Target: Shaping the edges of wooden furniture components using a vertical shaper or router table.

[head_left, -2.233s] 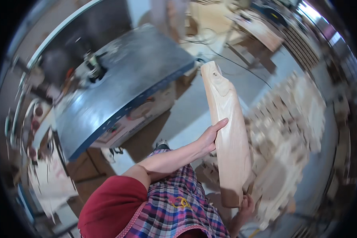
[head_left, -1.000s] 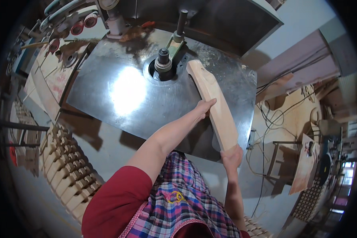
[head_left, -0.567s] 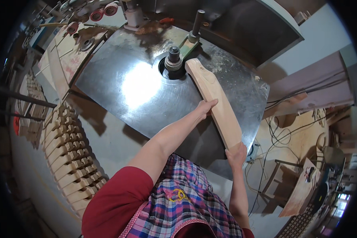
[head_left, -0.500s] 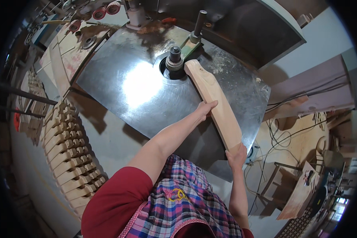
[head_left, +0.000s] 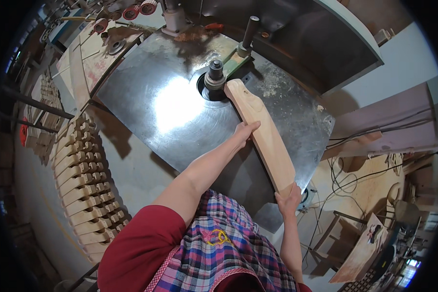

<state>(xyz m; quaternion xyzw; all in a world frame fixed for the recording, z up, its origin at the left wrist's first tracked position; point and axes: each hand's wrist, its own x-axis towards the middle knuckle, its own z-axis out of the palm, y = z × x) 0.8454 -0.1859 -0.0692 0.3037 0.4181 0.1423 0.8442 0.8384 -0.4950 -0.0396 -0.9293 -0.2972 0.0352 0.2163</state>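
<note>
A long, curved pale wooden piece (head_left: 266, 134) lies slantwise over the metal machine table (head_left: 141, 121). Its far end rests against or right beside the upright spindle (head_left: 215, 77), which rises from a round opening in the table. My left hand (head_left: 246, 134) grips the near-left edge about midway, thumb on top and the other fingers hidden at the side. Around the near end of the wood, my right hand (head_left: 289, 200) is closed, at the table's front right edge. A green guide arm (head_left: 233, 63) with a dark post stands behind the spindle.
Several stacked shaped wooden pieces (head_left: 87, 190) stand on the floor at left. A side table (head_left: 80, 73) with scraps adjoins at far left. Behind the machine table curves a dark metal guard (head_left: 297, 44). Cables (head_left: 343, 177) and a wooden stool (head_left: 338, 233) are at right.
The wood's far end has shifted slightly left and nearer relative to the spindle, and both hands have moved with it. The view has tilted a little. My grip is unchanged.
</note>
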